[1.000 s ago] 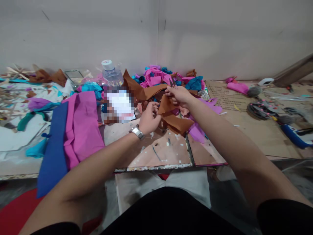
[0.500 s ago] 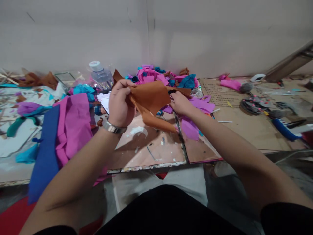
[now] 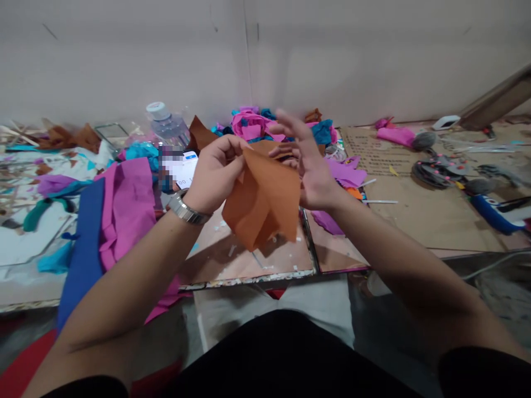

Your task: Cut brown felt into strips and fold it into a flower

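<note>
My left hand (image 3: pixel 218 171), with a metal-band watch on its wrist, pinches the top edge of a thin brown sheet (image 3: pixel 265 202), which looks like crepe paper or soft cloth. The sheet hangs folded and slightly blurred above the table. Just to its right, my right hand (image 3: pixel 315 171) is raised with the fingers spread and smeared a little by motion. The sheet hides part of that palm. More brown material (image 3: pixel 200 132) shows behind my left hand. Beyond both hands lies a heap of crumpled pink and teal pieces (image 3: pixel 253 124).
Pink sheets (image 3: pixel 130 193) and a blue sheet (image 3: pixel 83 249) overhang the table's front edge at left. Near the wall are a capped plastic bottle (image 3: pixel 168 127) and a lit phone (image 3: pixel 181 167). Cardboard (image 3: pixel 415 215) lies at right, with a dark round pin holder (image 3: pixel 435 172) beyond.
My right hand has come off the brown material and lifted, fingers spreading. The brown sheet, still in my left hand, has swung down and now hangs folded. The view has shifted slightly.
</note>
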Demonstrator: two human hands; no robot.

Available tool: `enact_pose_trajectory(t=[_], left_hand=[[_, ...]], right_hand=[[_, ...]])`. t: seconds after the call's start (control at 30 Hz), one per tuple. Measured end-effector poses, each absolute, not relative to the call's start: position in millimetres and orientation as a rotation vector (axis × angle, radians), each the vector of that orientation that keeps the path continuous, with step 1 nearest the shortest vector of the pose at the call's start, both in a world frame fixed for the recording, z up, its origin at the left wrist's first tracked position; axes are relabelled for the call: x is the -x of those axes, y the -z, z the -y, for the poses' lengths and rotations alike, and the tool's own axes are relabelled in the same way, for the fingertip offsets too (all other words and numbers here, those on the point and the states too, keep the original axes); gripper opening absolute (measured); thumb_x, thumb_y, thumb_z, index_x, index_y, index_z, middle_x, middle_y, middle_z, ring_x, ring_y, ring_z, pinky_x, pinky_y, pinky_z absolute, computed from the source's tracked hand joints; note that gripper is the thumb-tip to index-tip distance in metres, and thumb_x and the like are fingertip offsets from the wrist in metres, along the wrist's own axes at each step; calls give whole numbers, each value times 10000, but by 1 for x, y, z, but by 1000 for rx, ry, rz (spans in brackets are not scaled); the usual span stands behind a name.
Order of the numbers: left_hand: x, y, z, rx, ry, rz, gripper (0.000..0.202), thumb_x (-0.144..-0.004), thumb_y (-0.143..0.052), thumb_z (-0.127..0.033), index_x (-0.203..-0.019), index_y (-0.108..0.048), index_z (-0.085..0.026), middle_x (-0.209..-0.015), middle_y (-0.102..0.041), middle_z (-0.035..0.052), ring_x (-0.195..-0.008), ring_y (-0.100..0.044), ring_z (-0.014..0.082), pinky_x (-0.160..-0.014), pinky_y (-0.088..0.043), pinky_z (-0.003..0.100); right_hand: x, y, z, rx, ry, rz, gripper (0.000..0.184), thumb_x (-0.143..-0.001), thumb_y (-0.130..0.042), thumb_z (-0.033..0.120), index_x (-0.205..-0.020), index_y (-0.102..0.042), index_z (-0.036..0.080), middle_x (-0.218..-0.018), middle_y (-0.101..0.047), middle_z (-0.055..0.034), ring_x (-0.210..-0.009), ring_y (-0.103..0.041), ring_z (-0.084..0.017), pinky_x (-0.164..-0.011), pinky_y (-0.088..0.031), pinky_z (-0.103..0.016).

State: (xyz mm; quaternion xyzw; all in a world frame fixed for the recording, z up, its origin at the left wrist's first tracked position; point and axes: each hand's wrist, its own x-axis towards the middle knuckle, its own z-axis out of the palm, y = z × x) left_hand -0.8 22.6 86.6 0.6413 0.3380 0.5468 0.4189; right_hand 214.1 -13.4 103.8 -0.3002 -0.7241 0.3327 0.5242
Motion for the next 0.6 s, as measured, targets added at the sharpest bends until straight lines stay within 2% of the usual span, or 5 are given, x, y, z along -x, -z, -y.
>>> enact_pose_trajectory(t=[0.1,0.17,0.3,0.4,0.6], left_hand=[[2,-85,-23,-1588,-1255,-817,211,-792,-836,-334,-908,-700,-222,-824,-699,31,-728,-680,188,-647,-578,316],[4,-84,-21,-1582,-1197,-811,241,-780,-853,-339,-927,-704,-221,-841,-710,38,-750,-695,193,-663,-592,317],[10,-83,-7,-1696,-993,-704,575,-687,-935,-424,-1149,-676,-201,-1075,-752,74,-952,-746,243,-804,-634,352],[16,-79,9,-1780,-643,-603,610,-794,-865,-439,-1283,-649,-145,-1185,-757,124,-1063,-743,266,-894,-625,364],[29,-56,43,-1782,-175,-592,336,-893,-765,-400,-1132,-781,-164,-1094,-803,96,-946,-767,214,-817,-617,273]], right_hand=[[-206,-113,19,643,-631,1967,346,-900,-741,276,-1230,-731,377,-1293,-605,-13,-1236,-581,-224,-1083,-470,-382],[-204,-114,15,685,-621,1996,158,-936,-675,271,-1016,-798,329,-1124,-654,-13,-1154,-609,-223,-1070,-469,-406],[-206,-109,8,706,-711,1668,93,-908,-699,316,-900,-790,297,-985,-700,-19,-1006,-644,-225,-1009,-510,-393],[-207,-103,1,651,-930,1376,185,-865,-745,485,-945,-755,318,-991,-747,-8,-974,-689,-252,-887,-576,-391],[-222,-87,-38,850,-978,1068,457,-793,-742,719,-1125,-656,418,-1284,-725,99,-1340,-599,-230,-996,-593,-404]])
